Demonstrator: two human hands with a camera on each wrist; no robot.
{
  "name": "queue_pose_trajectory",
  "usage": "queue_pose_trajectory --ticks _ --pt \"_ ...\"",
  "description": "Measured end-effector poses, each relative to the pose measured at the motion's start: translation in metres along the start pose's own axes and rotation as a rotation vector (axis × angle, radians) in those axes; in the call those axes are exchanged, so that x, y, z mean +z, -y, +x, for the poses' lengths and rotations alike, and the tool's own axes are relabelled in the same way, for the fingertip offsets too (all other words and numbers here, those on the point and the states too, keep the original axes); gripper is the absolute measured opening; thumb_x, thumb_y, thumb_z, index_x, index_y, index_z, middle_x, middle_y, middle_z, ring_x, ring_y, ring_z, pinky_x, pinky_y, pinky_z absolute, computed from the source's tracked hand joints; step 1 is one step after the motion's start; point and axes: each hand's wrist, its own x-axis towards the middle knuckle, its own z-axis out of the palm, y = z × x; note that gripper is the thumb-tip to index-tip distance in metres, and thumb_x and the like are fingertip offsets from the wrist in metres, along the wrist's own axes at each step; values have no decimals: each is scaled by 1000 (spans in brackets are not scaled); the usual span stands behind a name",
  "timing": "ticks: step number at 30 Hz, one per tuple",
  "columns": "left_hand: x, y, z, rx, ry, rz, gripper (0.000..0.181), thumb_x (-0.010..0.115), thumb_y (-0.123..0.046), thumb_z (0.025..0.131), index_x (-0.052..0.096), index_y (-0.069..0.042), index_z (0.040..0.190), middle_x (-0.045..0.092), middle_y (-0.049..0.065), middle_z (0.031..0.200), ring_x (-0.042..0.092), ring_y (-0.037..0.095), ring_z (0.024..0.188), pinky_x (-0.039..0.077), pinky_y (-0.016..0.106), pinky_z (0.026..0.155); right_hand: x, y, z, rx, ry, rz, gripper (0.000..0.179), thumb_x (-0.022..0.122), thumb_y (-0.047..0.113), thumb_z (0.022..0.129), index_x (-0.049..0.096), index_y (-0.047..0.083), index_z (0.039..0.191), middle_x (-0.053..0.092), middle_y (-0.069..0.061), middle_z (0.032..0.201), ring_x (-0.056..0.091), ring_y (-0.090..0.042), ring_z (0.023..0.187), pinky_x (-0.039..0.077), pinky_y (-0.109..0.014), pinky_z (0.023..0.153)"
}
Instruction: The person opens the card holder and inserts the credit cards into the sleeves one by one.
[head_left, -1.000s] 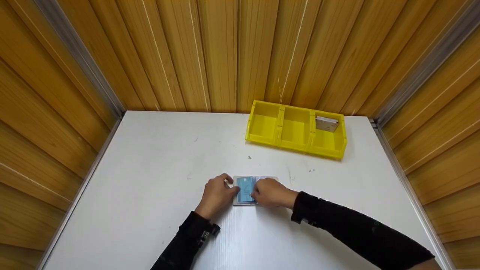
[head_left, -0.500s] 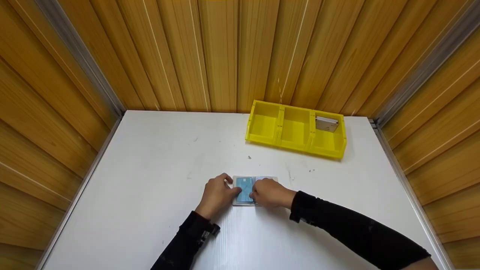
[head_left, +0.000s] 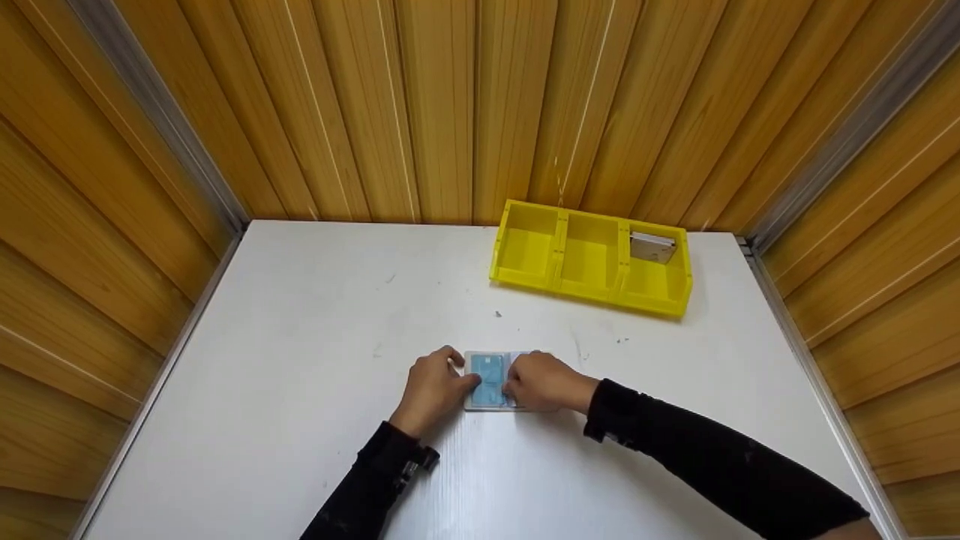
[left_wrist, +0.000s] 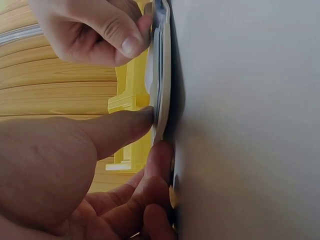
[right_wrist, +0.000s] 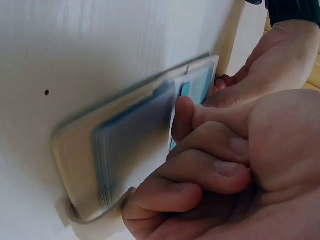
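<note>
A small card holder (head_left: 469,405) lies spread open on the white table, with a light blue card (head_left: 489,369) in its left half. My left hand (head_left: 435,386) grips the holder's left edge, thumb on top and fingers beneath, as the left wrist view shows at the holder's edge (left_wrist: 165,75). Bent over the right half, my right hand (head_left: 540,382) pinches the blue card's right edge between thumb and forefinger; the other fingers are curled. A stack of clear sleeves (right_wrist: 135,140) fills the right half in the right wrist view. My fingers partly hide the card there.
A yellow three-compartment bin (head_left: 592,259) stands at the back right of the table. Its right compartment holds a small greyish flat item (head_left: 652,247). Wood-patterned walls (head_left: 435,112) enclose the back and both sides.
The blue card has shifted slightly left and now lies straighter in the holder's left half. My right hand has made small movements at its edge; the left hand has stayed almost still.
</note>
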Motion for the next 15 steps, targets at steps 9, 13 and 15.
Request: queue_pose_trajectory --ticks 9,13,15 --pt "0 0 -1 0 -6 5 32 90 -26 88 74 -5 106 68 3 80 58 16 71 46 31 65 -33 -6 -1 107 -67 28 30 70 27 107 85 7 89 65 1 70 56 -15 68 45 -30 64" --pt "0 0 -1 -4 4 0 33 89 -26 88 74 -4 107 68 3 80 57 16 71 46 31 65 -45 -12 -2 136 -96 35 27 71 28 106 86 8 96 76 -4 86 62 -18 76 49 -30 68" --pt "0 -1 -1 -5 10 0 33 89 -26 89 74 -4 108 68 3 79 57 15 71 46 31 65 -48 -17 -2 135 -112 26 25 71 27 106 86 8 98 78 -5 95 63 -19 79 49 -30 70"
